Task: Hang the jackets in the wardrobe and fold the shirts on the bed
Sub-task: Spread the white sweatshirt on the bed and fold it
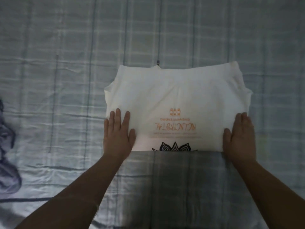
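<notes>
Left hand point(118, 135) flat, palm down, fingers straight and slightly spread, pressing on the near-left corner of the white shirt point(178, 100); thumb out to the right, lying on the fabric. Not gripping anything. Right hand point(240, 136) also flat, palm down, fingers straight and close together, resting on the near-right edge of the shirt; thumb out to the left on the fabric. Nothing held.

Both forearms are bare and reach forward from the bottom of the view, roughly parallel, the hands well apart at opposite sides of the shirt.

The shirt lies folded into a wide, roughly rectangular bundle on the bed point(66, 63), right of centre in the view. Its near edge is straight, its far edge uneven, with small bumps of fabric at the sides. Orange lettering point(175, 127) reads upside down from this view, and part of a black pointed graphic point(175, 146) shows at the near fold. The bed has a pale blue-grey checked sheet, wrinkled. A crumpled bluish-purple garment point(7, 156) lies at the left edge, well apart from the shirt.
</notes>
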`<state>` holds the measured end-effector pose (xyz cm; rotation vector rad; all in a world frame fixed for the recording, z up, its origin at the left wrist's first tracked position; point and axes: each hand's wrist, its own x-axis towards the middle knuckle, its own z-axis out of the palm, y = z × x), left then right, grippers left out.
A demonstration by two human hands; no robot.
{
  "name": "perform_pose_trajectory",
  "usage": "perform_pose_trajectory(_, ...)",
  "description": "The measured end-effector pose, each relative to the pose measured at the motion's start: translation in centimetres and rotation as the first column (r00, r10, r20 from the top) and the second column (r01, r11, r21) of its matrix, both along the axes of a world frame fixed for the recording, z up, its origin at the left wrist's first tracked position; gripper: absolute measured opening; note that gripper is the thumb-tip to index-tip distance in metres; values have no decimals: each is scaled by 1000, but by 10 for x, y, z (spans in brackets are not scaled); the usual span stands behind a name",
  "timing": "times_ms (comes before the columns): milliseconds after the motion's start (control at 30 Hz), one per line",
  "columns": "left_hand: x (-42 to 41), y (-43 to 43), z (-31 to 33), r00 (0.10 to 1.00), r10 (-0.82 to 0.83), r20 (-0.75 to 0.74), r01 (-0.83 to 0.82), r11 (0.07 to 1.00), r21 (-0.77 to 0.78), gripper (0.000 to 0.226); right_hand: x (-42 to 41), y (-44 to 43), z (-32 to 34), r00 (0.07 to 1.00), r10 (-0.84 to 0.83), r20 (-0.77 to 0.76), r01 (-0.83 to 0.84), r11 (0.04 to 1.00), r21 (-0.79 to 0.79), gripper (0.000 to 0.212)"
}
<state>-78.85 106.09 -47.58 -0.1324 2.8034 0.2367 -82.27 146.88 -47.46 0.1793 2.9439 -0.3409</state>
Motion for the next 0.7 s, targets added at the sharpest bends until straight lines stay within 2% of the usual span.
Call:
perform_pose_trajectory(200,-1,0,-17,1000,13,-13,-14,1000,-24,63,2,3,-10,999,-40,12,40,998,-48,69)
perform_pose_trajectory(367,-2,5,-3,999,31,-18,-31,999,-26,62,-1,2,-3,998,-55,35,58,994,-97,70)
perform_pose_trajectory(467,-8,20,11,999,35,-41,-35,999,12,60,-8,2,11,998,-65,-9,63,989,-133,67)
perform_pose_trajectory(600,-34,72,30,979,-146,-144,162,982,101,55,-2,-4,30,995,-63,-73,45,973,-224,59)
perform_pose_trajectory(700,-70,134,39,929,-263,-259,323,918,228,41,4,-6,33,987,-138,-81,108,947,-302,58)
